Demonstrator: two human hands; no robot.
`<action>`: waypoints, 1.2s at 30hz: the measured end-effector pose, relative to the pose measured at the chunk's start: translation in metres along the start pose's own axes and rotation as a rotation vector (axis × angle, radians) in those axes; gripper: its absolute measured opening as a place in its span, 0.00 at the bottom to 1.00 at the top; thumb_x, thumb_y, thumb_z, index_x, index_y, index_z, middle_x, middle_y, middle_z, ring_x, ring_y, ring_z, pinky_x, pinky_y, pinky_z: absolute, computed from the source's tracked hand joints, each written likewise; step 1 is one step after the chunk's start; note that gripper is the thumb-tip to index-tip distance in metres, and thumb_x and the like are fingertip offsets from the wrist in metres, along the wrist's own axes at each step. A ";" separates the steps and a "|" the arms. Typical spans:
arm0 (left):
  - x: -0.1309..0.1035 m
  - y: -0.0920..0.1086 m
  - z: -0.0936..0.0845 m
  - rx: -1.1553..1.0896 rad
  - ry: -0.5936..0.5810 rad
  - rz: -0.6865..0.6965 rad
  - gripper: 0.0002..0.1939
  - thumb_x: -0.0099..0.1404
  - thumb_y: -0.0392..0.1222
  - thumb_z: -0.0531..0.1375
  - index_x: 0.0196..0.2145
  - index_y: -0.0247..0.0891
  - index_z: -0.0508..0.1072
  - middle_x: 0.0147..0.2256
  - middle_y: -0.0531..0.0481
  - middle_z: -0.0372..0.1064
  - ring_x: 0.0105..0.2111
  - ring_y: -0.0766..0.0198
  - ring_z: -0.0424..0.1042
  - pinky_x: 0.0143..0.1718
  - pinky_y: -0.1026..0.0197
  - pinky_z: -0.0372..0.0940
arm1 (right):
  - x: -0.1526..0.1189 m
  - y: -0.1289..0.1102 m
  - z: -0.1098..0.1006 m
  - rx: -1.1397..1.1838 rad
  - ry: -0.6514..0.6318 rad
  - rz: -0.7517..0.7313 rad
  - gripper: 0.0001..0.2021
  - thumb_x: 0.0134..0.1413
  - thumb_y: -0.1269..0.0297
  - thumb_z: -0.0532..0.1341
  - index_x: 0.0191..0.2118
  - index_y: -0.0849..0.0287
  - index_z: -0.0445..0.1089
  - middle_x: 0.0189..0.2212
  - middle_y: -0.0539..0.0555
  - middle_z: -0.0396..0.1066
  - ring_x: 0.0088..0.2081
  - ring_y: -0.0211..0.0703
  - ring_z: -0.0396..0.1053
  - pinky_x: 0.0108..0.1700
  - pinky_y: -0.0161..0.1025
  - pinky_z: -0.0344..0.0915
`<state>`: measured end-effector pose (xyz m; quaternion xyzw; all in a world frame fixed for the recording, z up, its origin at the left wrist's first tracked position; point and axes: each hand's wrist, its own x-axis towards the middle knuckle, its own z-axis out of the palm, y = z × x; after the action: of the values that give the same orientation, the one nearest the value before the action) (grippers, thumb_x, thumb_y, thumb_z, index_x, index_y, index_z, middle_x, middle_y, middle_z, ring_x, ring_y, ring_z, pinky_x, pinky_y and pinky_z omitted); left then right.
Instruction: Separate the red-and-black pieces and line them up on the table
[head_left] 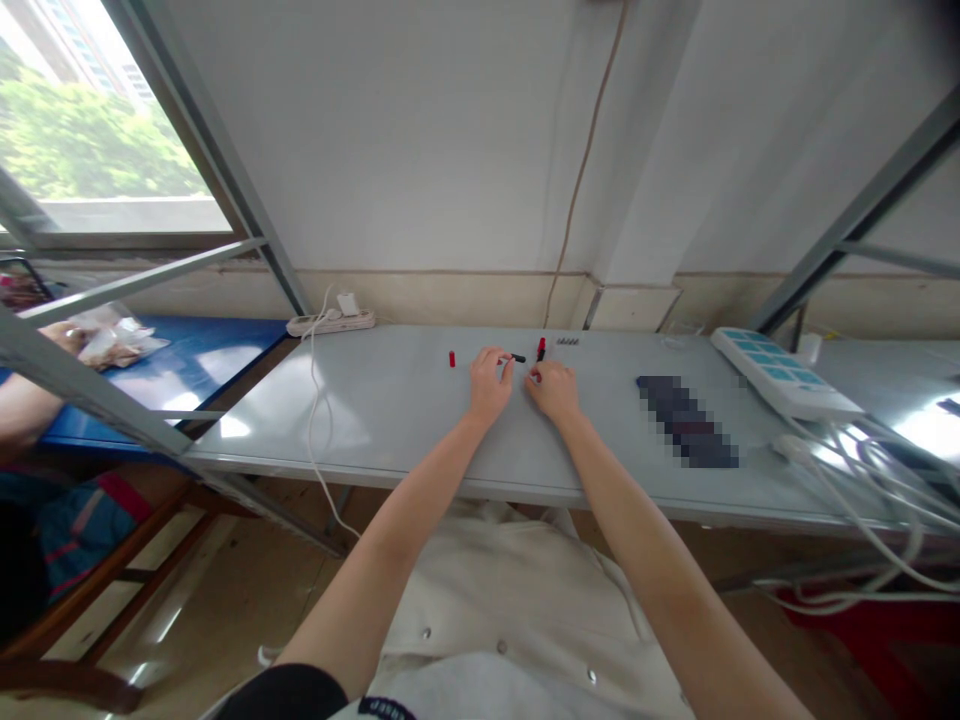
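My left hand (491, 382) is closed in a pinch on a small black piece (518, 358) that points right, above the grey table (390, 400). Close to its right, my right hand (553, 388) rests low on the table with its fingers bent together; something small and reddish shows at the fingertips, too small to name. Just beyond the right hand is a red and black piece (541, 348). A short red cylinder (452, 359) stands left of my left hand. Several small dark pieces (568, 342) lie in a row behind my right hand.
A white power strip (337, 322) with a cable sits at the back left. On the right are a blurred dark object (686, 422), a large white and blue socket board (784, 375) and looped white cables. Metal posts flank the table. Another person's arm is at the far left.
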<state>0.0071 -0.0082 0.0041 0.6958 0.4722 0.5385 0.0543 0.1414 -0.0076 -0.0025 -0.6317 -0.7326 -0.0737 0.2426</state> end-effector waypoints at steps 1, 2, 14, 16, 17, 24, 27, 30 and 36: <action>0.000 0.000 0.000 0.005 -0.012 0.006 0.07 0.61 0.39 0.52 0.36 0.36 0.66 0.37 0.46 0.66 0.35 0.66 0.65 0.42 0.59 0.59 | 0.000 0.000 0.000 0.006 0.003 -0.001 0.07 0.50 0.65 0.53 0.32 0.60 0.67 0.32 0.54 0.69 0.38 0.44 0.63 0.37 0.38 0.48; -0.001 0.000 0.001 0.009 -0.027 0.016 0.09 0.61 0.39 0.52 0.39 0.36 0.65 0.39 0.46 0.66 0.36 0.65 0.65 0.43 0.58 0.59 | 0.000 -0.001 -0.001 0.015 0.006 0.000 0.07 0.50 0.65 0.53 0.32 0.60 0.67 0.32 0.54 0.69 0.38 0.44 0.63 0.37 0.38 0.48; -0.004 -0.002 0.000 0.056 -0.274 0.156 0.30 0.59 0.29 0.45 0.59 0.40 0.48 0.48 0.44 0.61 0.49 0.63 0.60 0.51 0.57 0.56 | 0.003 0.001 0.002 0.137 0.074 0.124 0.09 0.48 0.63 0.53 0.31 0.59 0.68 0.29 0.53 0.69 0.36 0.43 0.64 0.37 0.38 0.50; -0.004 -0.004 0.001 0.078 -0.301 0.154 0.31 0.58 0.28 0.45 0.59 0.42 0.49 0.48 0.45 0.62 0.48 0.63 0.60 0.51 0.57 0.56 | 0.003 0.001 0.002 0.146 0.076 0.142 0.09 0.48 0.63 0.52 0.30 0.59 0.68 0.29 0.53 0.69 0.35 0.43 0.64 0.37 0.38 0.51; -0.005 -0.005 0.002 0.093 -0.321 0.155 0.30 0.58 0.28 0.45 0.59 0.42 0.51 0.48 0.45 0.61 0.48 0.62 0.60 0.51 0.57 0.56 | 0.004 0.001 0.001 0.151 0.079 0.152 0.10 0.47 0.62 0.52 0.30 0.59 0.68 0.29 0.53 0.70 0.35 0.43 0.64 0.37 0.38 0.51; -0.007 -0.009 0.004 0.124 -0.417 0.166 0.34 0.55 0.27 0.47 0.60 0.40 0.49 0.47 0.44 0.61 0.47 0.62 0.60 0.50 0.58 0.57 | 0.004 -0.001 -0.002 0.233 0.098 0.194 0.09 0.46 0.62 0.53 0.29 0.60 0.68 0.27 0.53 0.69 0.32 0.40 0.64 0.36 0.37 0.53; -0.007 -0.009 0.004 0.123 -0.422 0.171 0.34 0.55 0.27 0.46 0.60 0.40 0.49 0.47 0.44 0.62 0.47 0.62 0.60 0.50 0.58 0.57 | 0.005 -0.001 -0.002 0.248 0.095 0.203 0.10 0.46 0.62 0.53 0.29 0.61 0.68 0.27 0.53 0.69 0.31 0.40 0.64 0.35 0.36 0.54; -0.007 -0.007 0.003 0.128 -0.429 0.169 0.34 0.55 0.27 0.46 0.60 0.41 0.48 0.47 0.44 0.62 0.47 0.61 0.61 0.49 0.57 0.57 | 0.005 -0.001 -0.003 0.254 0.105 0.202 0.11 0.47 0.62 0.52 0.29 0.61 0.68 0.26 0.53 0.69 0.31 0.40 0.64 0.35 0.36 0.54; -0.007 -0.004 0.001 0.133 -0.426 0.181 0.35 0.54 0.27 0.46 0.60 0.41 0.48 0.48 0.44 0.62 0.47 0.61 0.61 0.49 0.57 0.58 | 0.005 -0.001 -0.003 0.272 0.128 0.200 0.10 0.47 0.62 0.53 0.29 0.61 0.68 0.26 0.53 0.68 0.32 0.40 0.64 0.36 0.37 0.55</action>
<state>0.0051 -0.0103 -0.0033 0.8352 0.4204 0.3498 0.0582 0.1408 -0.0050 0.0028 -0.6567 -0.6523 0.0107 0.3782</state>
